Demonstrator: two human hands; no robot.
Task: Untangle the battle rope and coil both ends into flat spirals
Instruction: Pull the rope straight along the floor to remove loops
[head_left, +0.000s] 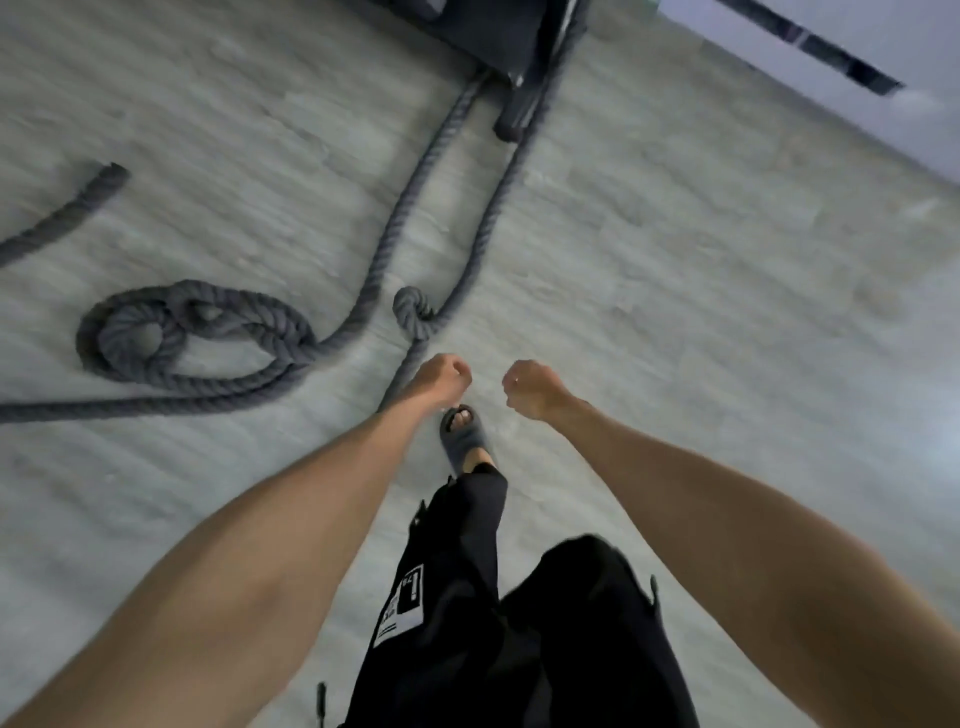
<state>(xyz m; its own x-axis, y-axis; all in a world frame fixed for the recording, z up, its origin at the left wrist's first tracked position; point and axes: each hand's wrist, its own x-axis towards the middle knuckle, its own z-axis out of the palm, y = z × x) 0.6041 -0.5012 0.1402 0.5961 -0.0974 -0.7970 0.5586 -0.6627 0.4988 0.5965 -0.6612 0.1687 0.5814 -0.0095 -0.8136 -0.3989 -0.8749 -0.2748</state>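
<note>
On the left the grey rope lay in a loose tangle on the floor, one free end flung out beyond it and nothing coiled flat. Two strands ran off to a dark machine base at the far side, probably the anchor. A small knot sat just beyond the hands. The left hand and right hand were both curled into fists, holding nothing, and were held out towards that knot, I'd guess. The flooring was pale and blurred, with a light wall far right.
</note>
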